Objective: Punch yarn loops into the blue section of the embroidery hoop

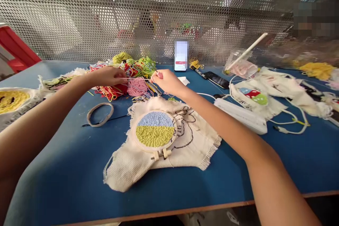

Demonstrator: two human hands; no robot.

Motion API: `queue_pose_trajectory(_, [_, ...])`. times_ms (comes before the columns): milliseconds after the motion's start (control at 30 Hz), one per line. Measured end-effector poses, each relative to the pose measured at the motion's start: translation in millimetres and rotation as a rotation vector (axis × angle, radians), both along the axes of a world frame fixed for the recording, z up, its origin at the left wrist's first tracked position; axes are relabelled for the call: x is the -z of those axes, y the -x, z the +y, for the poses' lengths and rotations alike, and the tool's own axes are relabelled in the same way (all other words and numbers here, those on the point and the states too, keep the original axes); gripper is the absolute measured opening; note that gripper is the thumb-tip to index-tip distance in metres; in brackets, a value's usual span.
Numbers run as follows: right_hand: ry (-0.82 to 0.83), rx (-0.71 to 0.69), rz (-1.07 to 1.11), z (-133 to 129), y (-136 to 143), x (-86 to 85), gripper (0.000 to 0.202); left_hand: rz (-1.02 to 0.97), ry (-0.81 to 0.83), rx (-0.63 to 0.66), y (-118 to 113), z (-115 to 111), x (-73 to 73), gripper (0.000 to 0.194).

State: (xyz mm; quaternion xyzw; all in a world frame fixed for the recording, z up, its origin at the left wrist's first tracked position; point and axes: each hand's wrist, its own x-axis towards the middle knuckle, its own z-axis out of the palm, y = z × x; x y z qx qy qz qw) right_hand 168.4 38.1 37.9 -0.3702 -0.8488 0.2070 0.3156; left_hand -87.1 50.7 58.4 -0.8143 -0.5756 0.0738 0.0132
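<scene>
A thin pale strand of yarn runs taut between my two hands above the back of the table. My left hand pinches one end, fingers closed. The other end meets the closed fingers of my right hand; a small pinkish bit shows at its fingertips, too small to name. Beneath and behind the strand lie a pink yarn bundle and a heap of mixed coloured yarn. Nearer me rests an embroidery hoop clamped on cream cloth, its looped stitching blue above and yellow-green below.
A loose ring lies at left, near yellow stitched work. A phone stands upright before the perforated metal screen. To the right are a dark phone, a white power strip with cables, and stitched cloth.
</scene>
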Motion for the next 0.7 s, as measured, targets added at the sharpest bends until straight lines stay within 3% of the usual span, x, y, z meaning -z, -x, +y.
queue_pose_trajectory(133, [-0.198, 0.145, -0.37, 6, -7, 8.7, 0.028, 0.071, 0.017, -0.126, 26, 9, 7.9, 0.044])
queue_pose_trajectory(300, [-0.115, 0.164, -0.581, 12, -17, 22.1, 0.02, 0.108, 0.046, -0.213, 52, 21, 19.2, 0.038])
queue_pose_trajectory(467, [-0.04, 0.18, -0.597, 20, -26, 22.2, 0.027, 0.11, 0.035, -0.236, 56, 24, 19.7, 0.035])
queue_pose_trajectory(700, [0.119, 0.104, -0.525, 38, -45, 2.7, 0.021, 0.088, 0.008, -0.224, 54, 20, 20.8, 0.033])
